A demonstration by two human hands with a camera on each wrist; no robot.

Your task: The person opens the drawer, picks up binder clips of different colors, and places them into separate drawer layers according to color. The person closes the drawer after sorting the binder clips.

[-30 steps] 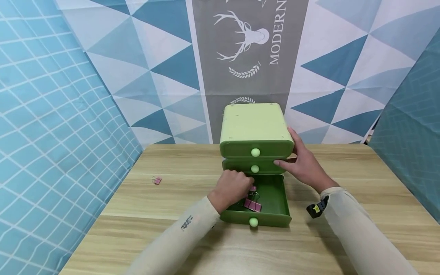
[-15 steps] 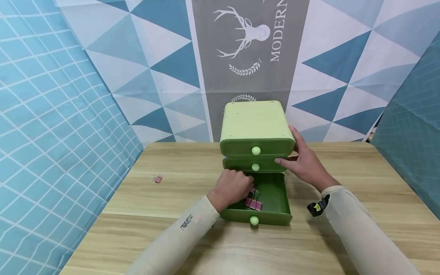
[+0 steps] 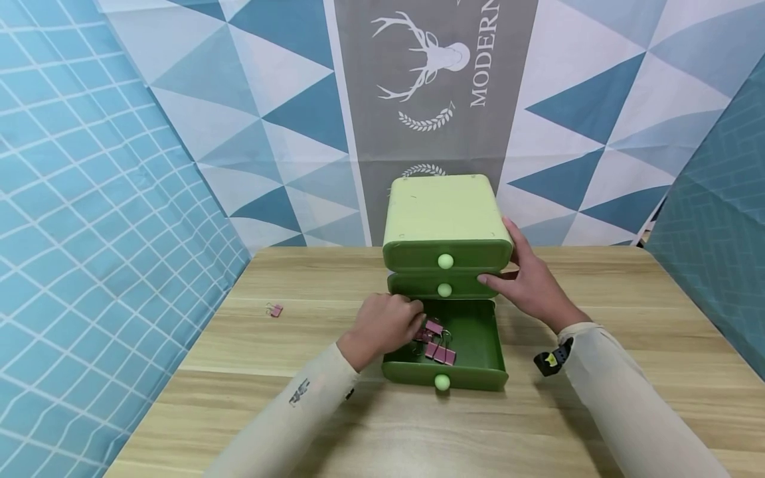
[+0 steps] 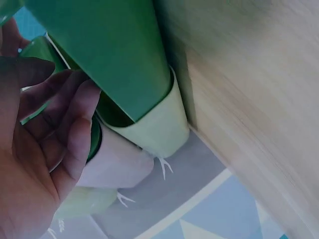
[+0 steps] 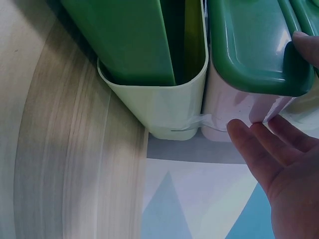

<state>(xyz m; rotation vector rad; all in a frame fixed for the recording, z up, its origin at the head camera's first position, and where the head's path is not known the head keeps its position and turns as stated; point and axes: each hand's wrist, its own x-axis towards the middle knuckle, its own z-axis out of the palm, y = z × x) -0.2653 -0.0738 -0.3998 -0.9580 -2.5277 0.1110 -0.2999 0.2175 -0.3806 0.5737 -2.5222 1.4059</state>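
Note:
A small drawer cabinet [image 3: 445, 209] with a pale green top and green drawer fronts stands on the table. Its bottom drawer [image 3: 475, 342] is pulled out, and pink binder clips [image 3: 440, 353] lie in its left half. My left hand [image 3: 382, 325] is at that drawer's left edge, fingers loosely bent; in the left wrist view nothing shows between thumb and fingers. My right hand [image 3: 534, 289] holds the cabinet's right side, its thumb on the front of the middle drawer [image 3: 415, 284] and its fingertips [image 5: 237, 127] against the side wall.
Another pink binder clip [image 3: 275, 310] lies on the wooden table [image 3: 323, 292], left of the cabinet. Behind stands a patterned cloth backdrop [image 3: 311, 99]. Blue gridded cloth [image 3: 89, 232] borders the left side, and teal cloth [image 3: 711, 219] hangs at the right.
My left hand has drawn back leftward from inside the bottom drawer, so more of the pink clips show. My right hand keeps its place on the cabinet.

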